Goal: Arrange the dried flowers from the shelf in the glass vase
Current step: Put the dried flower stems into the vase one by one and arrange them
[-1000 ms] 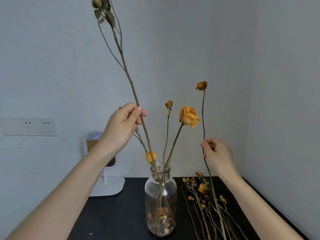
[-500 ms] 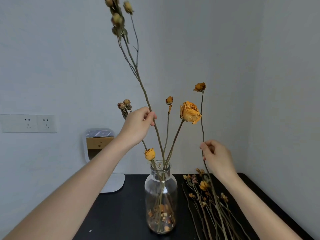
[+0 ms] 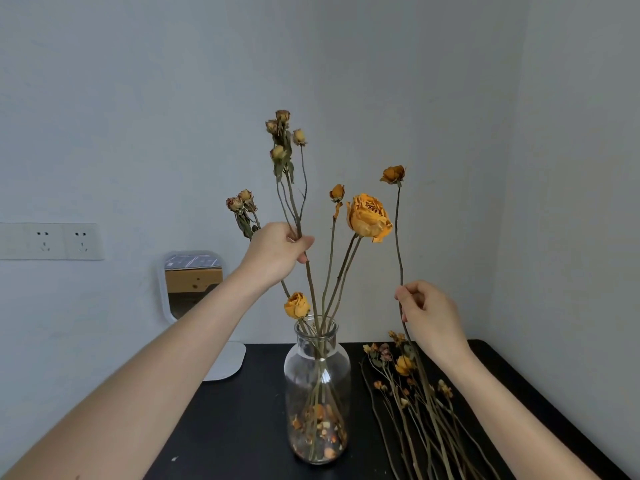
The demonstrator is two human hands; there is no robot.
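A clear glass vase [image 3: 317,372] stands on the black shelf [image 3: 235,427], with dried petals at its bottom and several dried stems in it, among them a large orange rose [image 3: 369,217]. My left hand [image 3: 275,252] grips a tall branched stem with pale buds [image 3: 283,135]; its lower end runs down into the vase's neck. My right hand [image 3: 427,315] pinches a thin single stem topped by a small orange bloom [image 3: 393,174], held upright to the right of the vase. Its lower end reaches down among the loose flowers [image 3: 408,382] lying on the shelf.
A small white mirror [image 3: 194,289] on a stand sits at the back left of the shelf. Wall sockets [image 3: 52,241] are on the left wall. Walls close in behind and on the right. Loose stems cover the shelf's right part.
My left hand has pushed the tall branched stem down deeper into the vase, so its buds sit much lower. My right hand has barely moved with its single stem.
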